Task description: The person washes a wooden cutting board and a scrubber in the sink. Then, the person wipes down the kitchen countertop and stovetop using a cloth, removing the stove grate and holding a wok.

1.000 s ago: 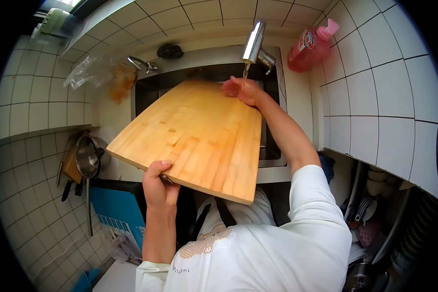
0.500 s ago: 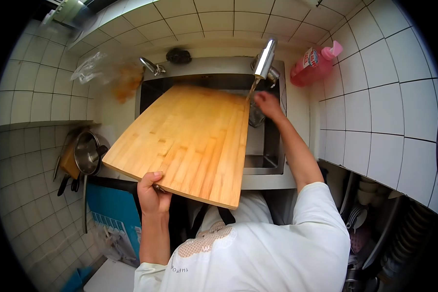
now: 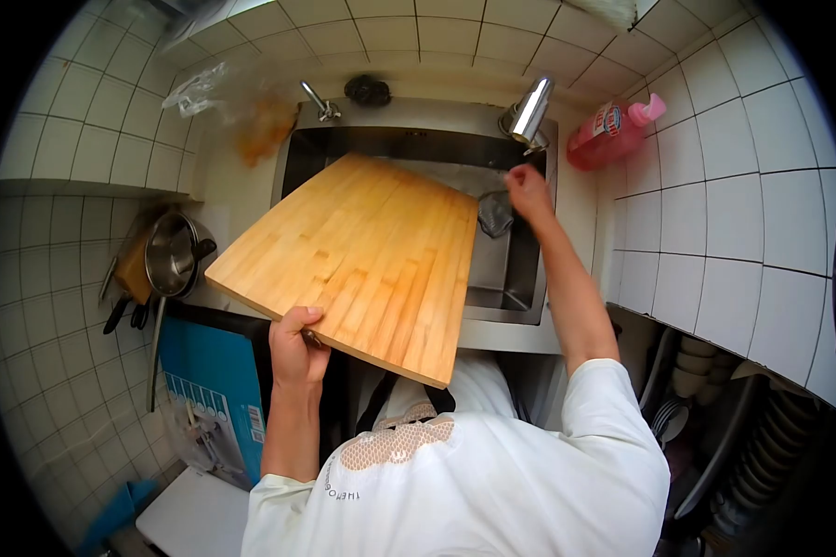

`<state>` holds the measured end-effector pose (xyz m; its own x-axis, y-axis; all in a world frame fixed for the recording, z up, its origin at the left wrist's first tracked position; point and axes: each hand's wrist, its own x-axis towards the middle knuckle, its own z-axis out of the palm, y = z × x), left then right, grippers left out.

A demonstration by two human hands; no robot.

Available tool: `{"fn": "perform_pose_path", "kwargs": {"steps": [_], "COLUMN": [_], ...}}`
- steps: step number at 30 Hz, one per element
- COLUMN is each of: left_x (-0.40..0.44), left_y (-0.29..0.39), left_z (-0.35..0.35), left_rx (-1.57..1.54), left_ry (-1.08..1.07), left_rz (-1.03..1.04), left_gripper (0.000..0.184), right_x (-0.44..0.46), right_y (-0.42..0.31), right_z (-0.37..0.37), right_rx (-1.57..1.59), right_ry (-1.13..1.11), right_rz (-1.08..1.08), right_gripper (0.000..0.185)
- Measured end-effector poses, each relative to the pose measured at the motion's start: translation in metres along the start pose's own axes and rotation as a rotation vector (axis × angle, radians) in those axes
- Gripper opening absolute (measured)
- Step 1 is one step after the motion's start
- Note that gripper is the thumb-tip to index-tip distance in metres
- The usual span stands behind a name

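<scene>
The left hand [image 3: 295, 351] pinched the wooden board [image 3: 362, 255] by its lower edge, mid-frame, partly over the sink [image 3: 506, 336]; upper right, near the faucet [image 3: 532, 110], I couldn't tell the right hand's [image 3: 531, 193] grip.

1. The left hand [image 3: 297, 348] is clamped in a grip, thumb [image 3: 303, 318] uppermost.
2. The left forearm [image 3: 293, 429] points forward, its wrist [image 3: 297, 382] nearly straight.
3. The right hand [image 3: 530, 193], well apart and farther forward, is curled into a loose fist.
4. The right forearm [image 3: 572, 283] slants forward and inward.
</scene>
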<state>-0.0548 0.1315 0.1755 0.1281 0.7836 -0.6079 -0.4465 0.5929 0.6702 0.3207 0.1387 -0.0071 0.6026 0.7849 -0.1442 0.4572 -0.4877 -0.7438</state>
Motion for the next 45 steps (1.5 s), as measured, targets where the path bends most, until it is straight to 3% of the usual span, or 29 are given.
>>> {"fn": "perform_pose_path", "kwargs": {"steps": [2, 3, 4, 5, 7, 13, 18, 23, 25, 36, 43, 45], "left_x": [-0.002, -0.004, -0.006, -0.009, -0.012, -0.014, -0.022, -0.018, -0.012, -0.017, -0.018, -0.016], "left_y": [0.001, 0.003, 0.005, 0.007, 0.009, 0.006, 0.012, 0.004, -0.002, -0.014, -0.023, -0.028], "left_z": [-0.004, -0.006, -0.007, -0.009, -0.017, -0.053, -0.084, -0.130, -0.153, -0.214, -0.235, -0.244], "left_rx": [-0.017, -0.022, -0.024, -0.025, -0.028, -0.050, -0.033, -0.053, -0.058, -0.109, -0.128, -0.127], "left_ry": [-0.011, -0.006, -0.007, -0.007, -0.017, 0.011, 0.009, -0.011, -0.075, -0.096, -0.074, -0.081], "left_rz": [-0.003, 0.002, -0.006, -0.016, -0.018, -0.035, -0.033, -0.015, -0.042, 0.002, 0.030, 0.011], "left_gripper": [0.047, 0.047, 0.046, 0.046, 0.045, 0.040, 0.041, 0.044, 0.056, 0.059, 0.061, 0.062], "right_x": [-0.022, -0.032, -0.056, -0.068, -0.083, -0.111, -0.126, -0.132, -0.133, -0.134, -0.134, -0.133], "right_y": [0.030, 0.051, 0.024, 0.024, 0.028, 0.049, 0.044, 0.040, 0.037, 0.021, 0.012, 0.008], "right_z": [0.040, 0.062, 0.058, 0.061, 0.073, 0.116, 0.117, 0.121, 0.122, 0.122, 0.123, 0.118], "right_rx": [-0.120, -0.040, 0.215, 0.211, 0.971, 1.251, 1.265, 1.179, 1.158, 0.899, 0.914, 0.863], "right_ry": [-0.166, -0.280, -0.395, -0.405, -0.485, -0.438, -0.529, -0.542, -0.554, -0.777, -0.802, -0.790], "right_rz": [0.147, 0.266, 0.587, 0.580, 0.913, 0.905, 0.872, 0.779, 0.769, 0.681, 0.657, 0.656], "right_gripper": [0.041, 0.050, 0.048, 0.048, 0.039, 0.028, 0.024, 0.024, 0.024, 0.017, 0.023, 0.036]}}
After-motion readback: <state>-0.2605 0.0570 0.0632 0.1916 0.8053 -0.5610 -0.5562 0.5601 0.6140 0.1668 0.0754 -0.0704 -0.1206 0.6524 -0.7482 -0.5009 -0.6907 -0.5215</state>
